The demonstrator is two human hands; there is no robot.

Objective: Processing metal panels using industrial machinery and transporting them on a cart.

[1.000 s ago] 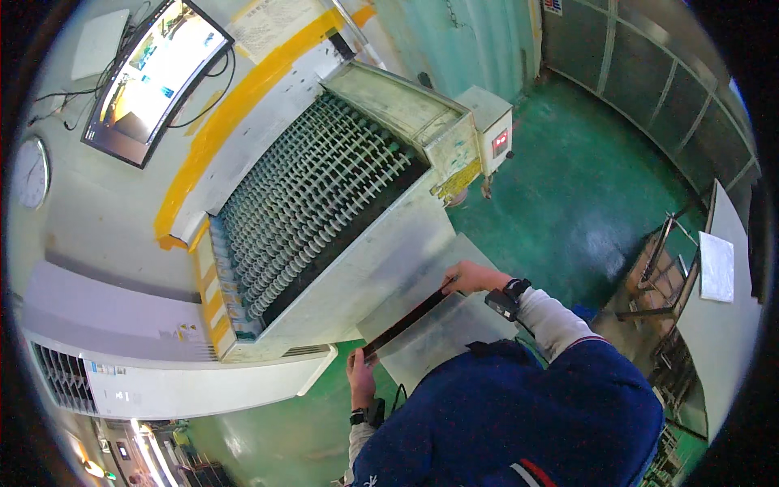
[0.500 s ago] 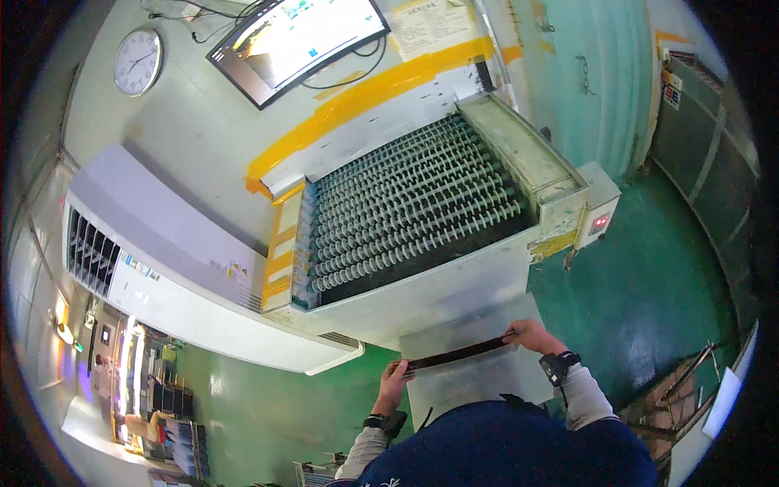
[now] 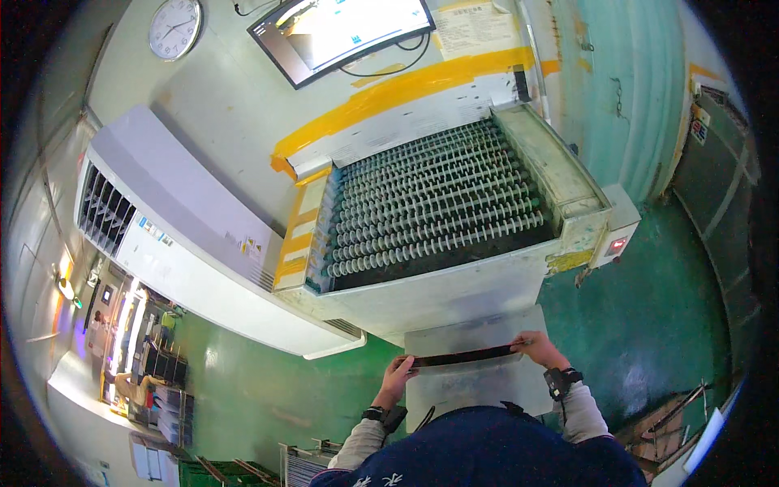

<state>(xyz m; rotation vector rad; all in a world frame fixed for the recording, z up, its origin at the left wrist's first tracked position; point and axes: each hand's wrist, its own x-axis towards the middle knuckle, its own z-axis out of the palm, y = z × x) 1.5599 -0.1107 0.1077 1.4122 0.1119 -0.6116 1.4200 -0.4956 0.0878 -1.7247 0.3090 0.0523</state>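
The left hand [image 3: 396, 378] and right hand [image 3: 537, 347] have their fingers clamped on the ends of a thin dark panel [image 3: 464, 356]. At twelve o'clock from it stands the roller conveyor machine [image 3: 438, 211].

green floor [image 3: 649, 325], roller conveyor machine [image 3: 438, 211]

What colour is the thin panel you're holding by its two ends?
Dark, nearly black, seen edge-on; the thin panel shows best in the head view, the only one.
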